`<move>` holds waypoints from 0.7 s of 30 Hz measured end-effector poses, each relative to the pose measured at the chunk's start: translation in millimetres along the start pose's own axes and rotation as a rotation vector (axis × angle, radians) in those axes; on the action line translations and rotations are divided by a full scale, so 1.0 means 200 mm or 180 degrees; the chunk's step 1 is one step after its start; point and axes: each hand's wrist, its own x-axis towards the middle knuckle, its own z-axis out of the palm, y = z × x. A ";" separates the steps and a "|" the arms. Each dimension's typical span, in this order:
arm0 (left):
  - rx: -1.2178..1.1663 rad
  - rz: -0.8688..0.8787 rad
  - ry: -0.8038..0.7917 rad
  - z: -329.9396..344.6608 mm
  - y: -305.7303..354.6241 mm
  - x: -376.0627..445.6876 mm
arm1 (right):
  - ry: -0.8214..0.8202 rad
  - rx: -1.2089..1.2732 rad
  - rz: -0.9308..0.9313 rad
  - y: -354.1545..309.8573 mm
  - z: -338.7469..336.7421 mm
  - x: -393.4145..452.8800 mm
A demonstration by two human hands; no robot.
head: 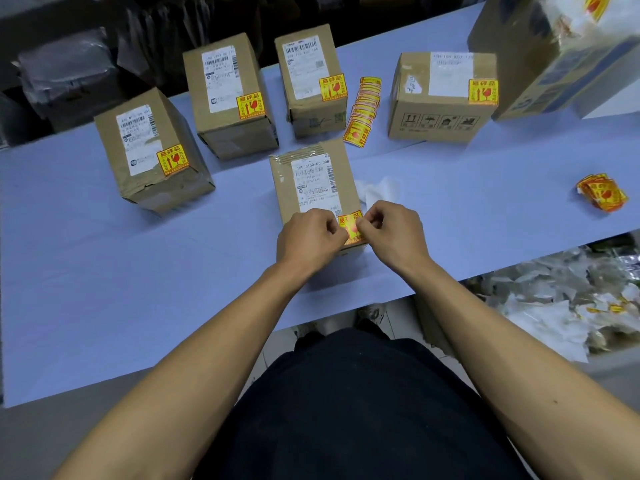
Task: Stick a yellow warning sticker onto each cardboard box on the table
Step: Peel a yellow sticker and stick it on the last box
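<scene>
On the near box [313, 188], front and centre on the table [104, 254], we've got both hands over the lower right corner of its top face. The yellow sticker [350, 227] sits right between them, just below the white shipping label [313, 183]. Left hand [306, 242] covers its left edge, right hand [396, 233] its right edge; both are equally near. Fingers on both hands are curled in tight, thumb against forefinger, pinching at the sticker's edges. We can't tell whether it's fully down or still partly lifted, since the knuckles hide most of it.

Sticker looks roughly square, no real long axis, glossy yellow with red print. Box is plain brown corrugated card, upright, clear tape glinting over the far end of its top face. Label is matte paper.

Our read: press-down step on the last unlabelled small box. The four boxes behind already carry one: left box [152, 150], second box [228, 95], third box [311, 81], wide box [443, 95]. Spare stickers: a fanned strip [363, 109] behind, a loose pile [602, 192] well right. Crumpled white backing paper [379, 190] lies just beside the near box.
</scene>
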 end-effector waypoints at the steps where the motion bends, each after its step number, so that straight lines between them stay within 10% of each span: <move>1: 0.0005 -0.0004 -0.0011 0.00 0.00 0.00 | 0.0006 -0.0017 -0.0008 0.00 0.00 0.00; 21: 0.0745 0.0137 0.0083 -0.06 -0.08 0.02 | -0.0398 0.0529 0.0688 0.07 0.08 0.05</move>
